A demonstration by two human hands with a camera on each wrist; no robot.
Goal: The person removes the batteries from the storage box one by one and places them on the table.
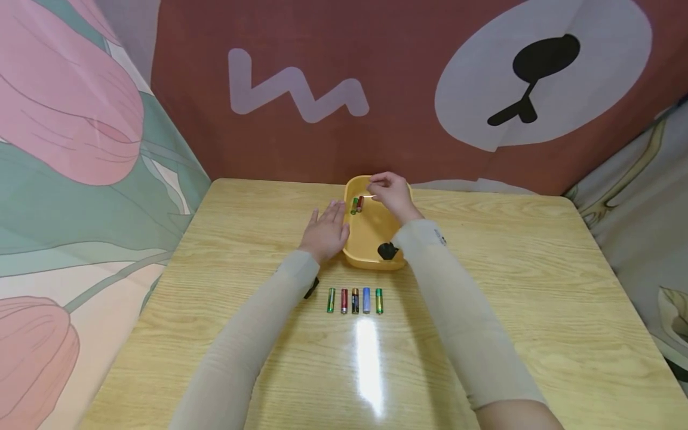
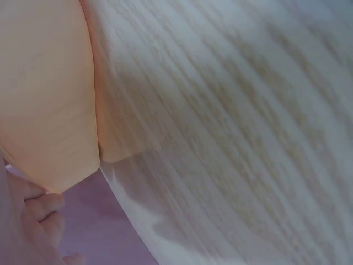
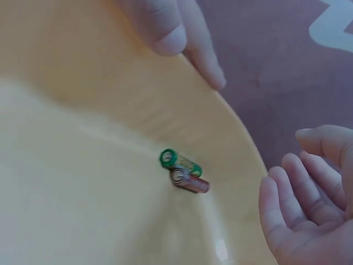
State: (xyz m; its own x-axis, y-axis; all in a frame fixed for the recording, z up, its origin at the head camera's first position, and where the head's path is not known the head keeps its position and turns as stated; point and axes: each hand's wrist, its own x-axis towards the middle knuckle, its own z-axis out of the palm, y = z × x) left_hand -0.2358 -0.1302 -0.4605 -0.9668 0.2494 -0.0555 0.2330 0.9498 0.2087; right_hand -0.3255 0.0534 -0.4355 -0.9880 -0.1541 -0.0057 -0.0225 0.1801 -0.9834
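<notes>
A yellow plastic bin stands near the back of the table. Straight fingers of my left hand lie along the bin's left side. Over its far right part is my right hand, fingers loosely bent; the right wrist view shows thumb and fingertips apart with nothing between them. Inside, at the left, a green battery and a red battery lie side by side. In front of the bin is a row: a green battery, a red one, a black-and-copper battery, a blue battery and a green-and-gold one.
The wooden table meets a brown printed cloth just behind the bin. Flower-patterned cloth hangs along the left side. A black wrist camera on the right sleeve overlaps the bin's near right corner in the head view.
</notes>
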